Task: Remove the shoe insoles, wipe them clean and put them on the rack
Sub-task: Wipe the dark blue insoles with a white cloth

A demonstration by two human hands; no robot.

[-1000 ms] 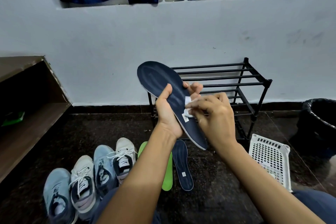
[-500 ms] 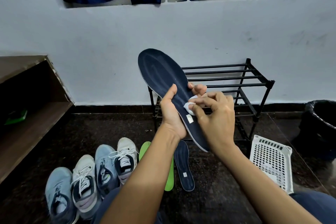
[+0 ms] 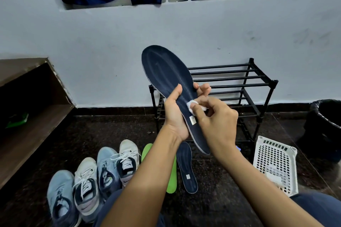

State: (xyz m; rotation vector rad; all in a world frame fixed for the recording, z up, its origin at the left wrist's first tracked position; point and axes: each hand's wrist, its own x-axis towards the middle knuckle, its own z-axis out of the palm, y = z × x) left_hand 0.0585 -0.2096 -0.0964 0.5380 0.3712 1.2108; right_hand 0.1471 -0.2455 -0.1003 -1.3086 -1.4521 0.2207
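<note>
Wiping step under way. The left hand (image 3: pixel 175 116) grips a navy insole (image 3: pixel 169 72), toe tilted toward 11 o'clock. The right hand (image 3: pixel 215 123) pinches a white wipe (image 3: pixel 188 104) against its middle. The rack (image 3: pixel 239 77) stands behind, at 2 o'clock. The next move probably calls for stroking along the insole.

Shoes (image 3: pixel 96 182) left of rack (image 3: pixel 230 90).

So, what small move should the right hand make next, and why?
Probably slide the white wipe up toward the toe of the navy insole: the right hand pinches it at mid-length, the left hand grips the insole, and the toe half lies beyond.
</note>
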